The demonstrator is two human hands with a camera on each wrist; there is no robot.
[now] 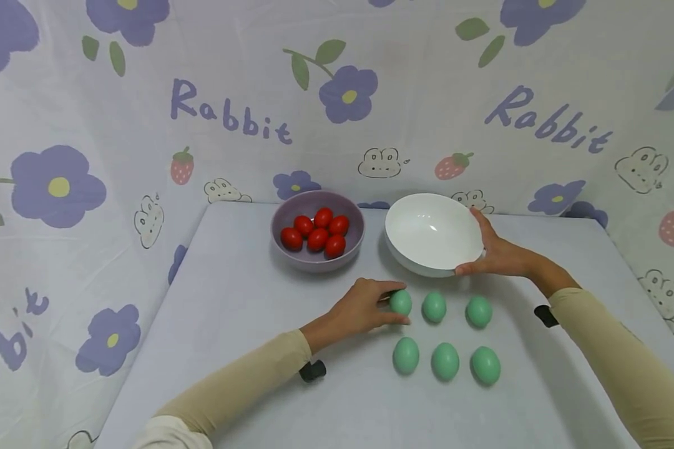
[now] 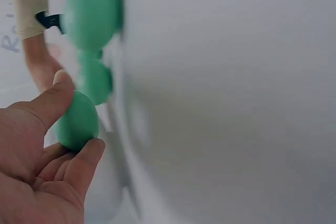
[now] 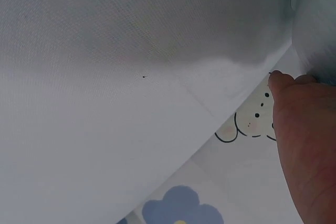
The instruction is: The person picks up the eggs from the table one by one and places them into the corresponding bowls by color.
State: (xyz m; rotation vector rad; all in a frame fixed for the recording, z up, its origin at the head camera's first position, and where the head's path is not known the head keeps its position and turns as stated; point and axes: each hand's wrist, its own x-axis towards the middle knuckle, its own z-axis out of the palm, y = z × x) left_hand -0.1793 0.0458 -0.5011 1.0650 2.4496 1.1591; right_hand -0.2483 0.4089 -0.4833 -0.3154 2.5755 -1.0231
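Observation:
My left hand pinches a green egg between thumb and fingers, at the left end of the farther row of green eggs. In the left wrist view the thumb and fingertips press on opposite sides of that egg. My right hand grips the right side of a white bowl, thumb on the near side and fingers at the back. Nothing lies inside this bowl. Only part of the right hand and a blurred piece of the bowl show in the right wrist view.
A purple bowl with several red eggs stands left of the white bowl. Two more green eggs continue the farther row; three form the nearer row. A patterned cloth hangs behind the white table.

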